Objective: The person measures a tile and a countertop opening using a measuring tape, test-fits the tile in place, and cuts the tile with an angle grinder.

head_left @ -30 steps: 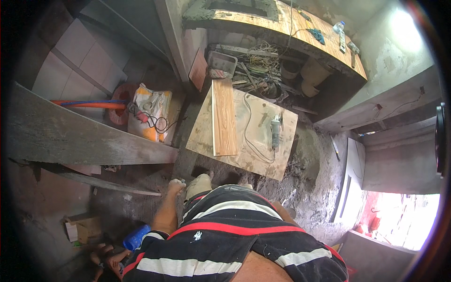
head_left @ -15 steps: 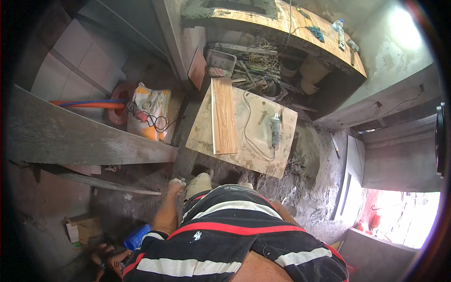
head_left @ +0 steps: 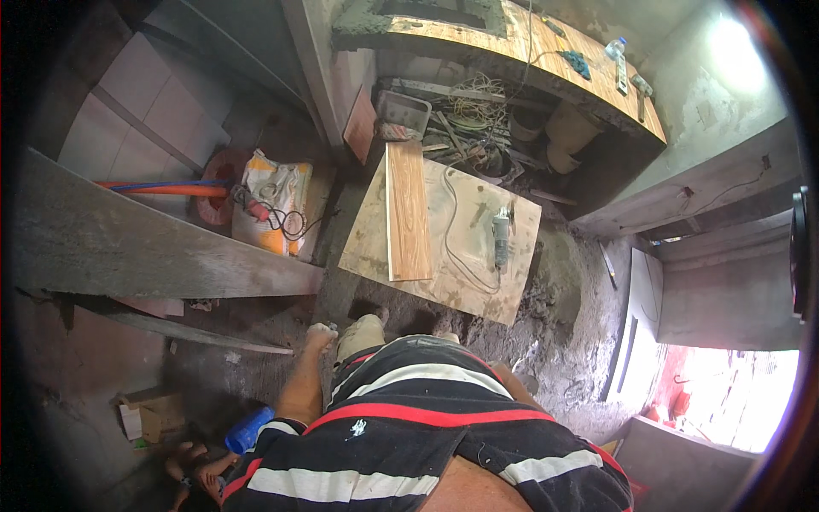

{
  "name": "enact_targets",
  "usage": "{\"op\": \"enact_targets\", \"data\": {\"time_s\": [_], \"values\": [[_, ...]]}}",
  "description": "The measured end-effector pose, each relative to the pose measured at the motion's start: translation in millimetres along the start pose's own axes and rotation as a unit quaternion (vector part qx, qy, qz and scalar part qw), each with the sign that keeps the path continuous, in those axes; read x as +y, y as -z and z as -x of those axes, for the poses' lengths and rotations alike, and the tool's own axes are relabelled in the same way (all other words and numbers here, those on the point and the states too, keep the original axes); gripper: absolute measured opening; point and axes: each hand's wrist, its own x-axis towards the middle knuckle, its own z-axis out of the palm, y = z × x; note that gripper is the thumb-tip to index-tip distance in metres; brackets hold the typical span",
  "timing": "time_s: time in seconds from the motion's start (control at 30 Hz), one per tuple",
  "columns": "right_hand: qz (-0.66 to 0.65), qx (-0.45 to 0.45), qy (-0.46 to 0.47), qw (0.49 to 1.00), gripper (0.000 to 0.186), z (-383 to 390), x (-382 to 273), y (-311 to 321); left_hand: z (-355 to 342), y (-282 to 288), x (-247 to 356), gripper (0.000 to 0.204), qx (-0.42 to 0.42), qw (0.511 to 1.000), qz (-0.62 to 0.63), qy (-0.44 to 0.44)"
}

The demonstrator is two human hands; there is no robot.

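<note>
I look straight down my black, white and red striped shirt (head_left: pixel 409 427). My left arm hangs at my side, and my left hand (head_left: pixel 319 336) sits low beside my light-coloured shoe (head_left: pixel 359 334). Its fingers look curled, but it is too small to tell whether it holds anything. Only a bit of my right arm (head_left: pixel 513 376) shows past the shirt, and that hand is hidden. A plywood sheet (head_left: pixel 461 273) lies on the dirt floor in front of my feet. On it lie a wooden plank (head_left: pixel 408 213) and an angle grinder (head_left: pixel 502 238) with its cable.
A wooden counter (head_left: pixel 512 51) with a bottle (head_left: pixel 616 46) stands at the back, with wires and clutter beneath it. A printed sack (head_left: pixel 273 205) and orange pipes (head_left: pixel 166 189) lie at the left. Low left are a blue cylinder (head_left: pixel 248 430) and a cardboard box (head_left: pixel 145 414).
</note>
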Motion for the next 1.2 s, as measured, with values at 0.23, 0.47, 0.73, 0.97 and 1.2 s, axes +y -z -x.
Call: {"op": "enact_targets", "data": {"time_s": [0.23, 0.47, 0.73, 0.97, 1.2], "values": [[-0.018, -0.007, 0.003, 1.0, 0.078, -4, 5, -1, 4, 0, 5, 0.025, 0.002, 1.0, -0.026, -0.003], [0.056, 0.016, 0.067, 0.996, 0.085, -40, 36, -12, -2, 4, 7, 0.023, 0.003, 0.999, -0.034, -0.001], [0.184, 0.105, 0.154, 0.965, 0.073, -44, -25, 1, -18, 19, -16, 0.022, -0.109, 0.994, 0.015, 0.006], [0.037, 0.137, 0.134, 0.981, 0.063, -34, -185, 38, -35, 16, -46, 0.02, -0.07, 0.994, 0.057, 0.065], [0.108, 0.241, 0.126, 0.956, 0.081, -105, -268, 75, -80, 46, -30, 0.016, -0.084, 0.989, 0.102, 0.068]]}}
